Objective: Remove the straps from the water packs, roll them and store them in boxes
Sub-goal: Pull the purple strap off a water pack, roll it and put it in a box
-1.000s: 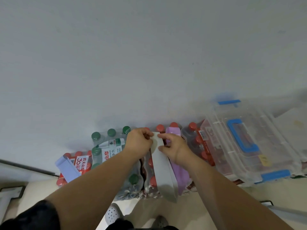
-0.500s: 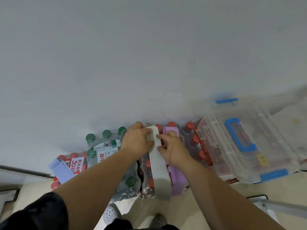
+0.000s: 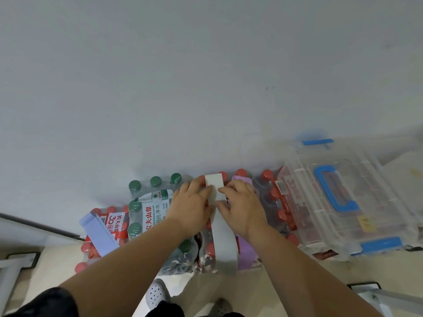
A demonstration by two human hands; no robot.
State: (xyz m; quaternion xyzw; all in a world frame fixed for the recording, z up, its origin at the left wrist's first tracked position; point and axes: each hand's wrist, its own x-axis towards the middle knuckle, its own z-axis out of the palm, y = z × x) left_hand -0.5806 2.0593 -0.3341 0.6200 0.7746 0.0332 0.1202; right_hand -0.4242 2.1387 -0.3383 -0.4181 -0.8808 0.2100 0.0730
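Several shrink-wrapped water packs stand against the wall. A grey strap (image 3: 223,239) runs over the red-capped middle pack (image 3: 207,255). My left hand (image 3: 191,207) grips the strap's left edge near its far end, and my right hand (image 3: 240,205) pinches the right edge opposite it. Right beside it, a purple strap (image 3: 245,250) wraps the same pack. A lilac-blue strap (image 3: 98,234) lies over the red-capped pack at the left (image 3: 112,223). The green-capped pack (image 3: 151,209) between them shows no strap. A clear storage box with blue handle and latches (image 3: 343,202) sits shut on the packs at the right.
The grey wall (image 3: 206,76) stands directly behind the packs. My white perforated shoes (image 3: 158,294) are on the beige floor just in front of them. Metal frame feet (image 3: 20,259) sit at the lower left and lower right corners.
Both hands have stayed on the grey strap's far end, and more of that end now shows beyond my fingers. My view has shifted slightly.
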